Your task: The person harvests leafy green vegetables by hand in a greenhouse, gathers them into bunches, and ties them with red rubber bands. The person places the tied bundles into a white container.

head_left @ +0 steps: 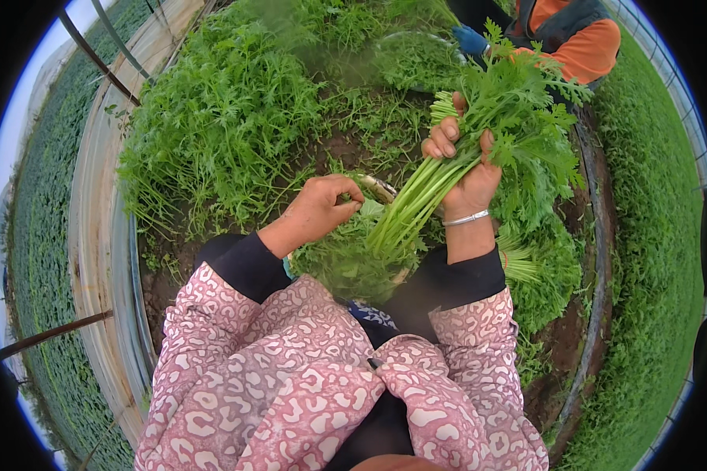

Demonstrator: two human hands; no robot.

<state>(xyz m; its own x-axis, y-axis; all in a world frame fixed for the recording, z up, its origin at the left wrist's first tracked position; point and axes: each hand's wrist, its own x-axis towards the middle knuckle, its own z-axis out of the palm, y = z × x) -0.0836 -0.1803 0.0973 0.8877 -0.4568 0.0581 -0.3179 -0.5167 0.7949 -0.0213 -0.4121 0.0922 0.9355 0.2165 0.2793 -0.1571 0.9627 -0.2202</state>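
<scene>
A thick bunch of long-stemmed leafy greens (427, 191) is gripped in the hand with the bracelet. That hand appears on the picture's right, so it is my right hand (468, 171); leaves point up and right, stem ends down and left. My left hand (330, 203) is at centre, thumb and fingertips pinched together; whether a small bit lies between them I cannot tell. Just beyond its fingertips is a pale, curved object (378, 187), partly hidden by greens. Below both hands, trimmed leaves are heaped in a container (353, 259), whose rim is mostly covered.
Uncut greens (218, 118) grow at the upper left. Bundled greens (542, 277) lie on the right by a dark plastic edging strip (592, 282). Another person in orange sleeves (589, 53) and a blue glove works at the upper right, near a round basin of greens (418, 62).
</scene>
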